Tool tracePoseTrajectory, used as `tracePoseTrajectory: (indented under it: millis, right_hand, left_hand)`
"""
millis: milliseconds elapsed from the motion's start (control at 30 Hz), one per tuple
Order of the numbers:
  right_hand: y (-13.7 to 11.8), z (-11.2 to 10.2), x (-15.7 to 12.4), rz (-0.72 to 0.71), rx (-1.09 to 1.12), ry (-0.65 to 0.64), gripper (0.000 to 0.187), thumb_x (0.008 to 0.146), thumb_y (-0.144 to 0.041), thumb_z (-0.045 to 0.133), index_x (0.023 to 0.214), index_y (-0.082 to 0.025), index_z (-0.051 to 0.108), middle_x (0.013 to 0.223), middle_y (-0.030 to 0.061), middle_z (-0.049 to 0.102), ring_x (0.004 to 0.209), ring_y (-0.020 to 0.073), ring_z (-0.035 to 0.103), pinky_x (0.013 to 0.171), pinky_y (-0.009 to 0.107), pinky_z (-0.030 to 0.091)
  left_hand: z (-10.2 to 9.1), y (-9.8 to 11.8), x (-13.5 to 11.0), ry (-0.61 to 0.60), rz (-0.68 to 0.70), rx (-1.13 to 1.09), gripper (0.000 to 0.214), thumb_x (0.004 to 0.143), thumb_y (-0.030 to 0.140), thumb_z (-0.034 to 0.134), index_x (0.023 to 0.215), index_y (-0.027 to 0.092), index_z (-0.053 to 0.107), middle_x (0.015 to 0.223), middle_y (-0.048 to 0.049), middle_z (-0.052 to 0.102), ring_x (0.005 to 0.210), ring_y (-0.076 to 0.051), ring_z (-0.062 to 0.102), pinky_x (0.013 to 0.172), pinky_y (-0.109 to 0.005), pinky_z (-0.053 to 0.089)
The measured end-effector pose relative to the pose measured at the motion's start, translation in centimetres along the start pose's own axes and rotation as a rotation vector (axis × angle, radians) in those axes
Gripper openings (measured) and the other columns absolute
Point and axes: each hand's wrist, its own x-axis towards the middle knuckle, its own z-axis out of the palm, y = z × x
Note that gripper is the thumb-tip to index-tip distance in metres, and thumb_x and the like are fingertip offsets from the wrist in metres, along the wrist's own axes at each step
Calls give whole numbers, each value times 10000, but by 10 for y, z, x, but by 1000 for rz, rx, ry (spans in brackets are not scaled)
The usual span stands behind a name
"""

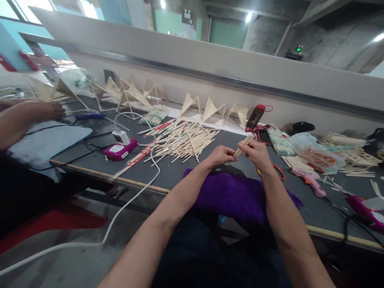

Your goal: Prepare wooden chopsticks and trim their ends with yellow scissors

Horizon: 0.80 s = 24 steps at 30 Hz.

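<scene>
Both my hands meet over the dark table (180, 170), above a purple cloth (237, 194). My left hand (220, 155) and my right hand (256, 154) are closed on the same pale wooden chopstick pair (243, 145), which points up and to the right between them. A loose pile of wooden chopsticks (183, 140) lies on the table just left of my hands. Finished fan-shaped chopstick frames (210, 110) stand along the back wall.
Another person's arm (24, 118) reaches in at the far left. A magenta power strip (120, 150) with white cable (132, 200), a dark bottle with red cap (255, 116), orange-handled scissors (279, 171), a pink glue gun (312, 182) and bagged chopsticks (280, 142) lie around.
</scene>
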Motion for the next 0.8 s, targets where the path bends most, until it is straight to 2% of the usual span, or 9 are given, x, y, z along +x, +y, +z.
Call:
tracePoseTrajectory:
  millis: [67,167,267,367,500,600,700,800]
  right_hand:
    - [1,-3,0,-42,-58,74,277,773,-411,599,864,-160,672,568,-27,492,475,96,423,458,233,321]
    - [7,-3,1,-60,-226,-13,267,784,-410,580,785,-159,673,611,-4,524,506,104,458,476,234,344]
    - [15,0,1,-53,-333,-54,284,789,-415,565,723,-157,665,646,15,550,534,111,485,491,233,362]
    - [19,0,0,-44,-296,35,282,792,-417,553,768,-161,667,641,12,564,517,113,496,494,235,380]
    - [19,-3,0,-11,-186,141,264,776,-396,558,792,-154,662,612,2,563,469,110,486,467,237,382]
    - [21,-3,0,5,-148,144,251,766,-377,565,775,-144,658,594,-4,551,449,106,478,449,235,368]
    - [26,-1,1,17,-176,131,265,767,-390,564,761,-141,654,579,-8,539,458,107,478,460,237,363]
    - [30,0,0,3,-245,128,278,772,-410,561,729,-149,645,572,-5,532,502,115,487,488,239,362]
  left_hand:
    - [-1,-3,1,-12,-6,-39,316,662,269,628,930,132,724,775,-11,683,683,-113,581,643,-213,424]
    - [-4,-6,3,115,-64,60,349,688,211,596,1007,120,705,920,-67,705,780,-142,624,708,-243,462]
    - [-14,-5,1,251,-98,251,319,707,175,551,976,134,717,913,-77,713,798,-155,642,748,-261,474]
    - [-43,-4,-13,380,-137,286,300,728,219,519,939,155,723,738,-43,704,678,-134,644,684,-237,480]
    - [-95,-8,-41,536,-269,420,270,728,280,506,823,147,721,706,-41,688,571,-120,621,597,-222,462]
    - [-114,-11,-53,481,-401,652,259,724,305,515,778,160,722,704,-59,692,663,-163,642,648,-251,467]
    - [-110,-13,-53,468,-544,929,314,729,380,529,805,148,726,819,-132,702,836,-255,648,735,-334,476]
    - [-99,-19,-43,430,-682,1007,460,699,516,563,866,115,714,926,-200,683,942,-317,625,780,-372,474]
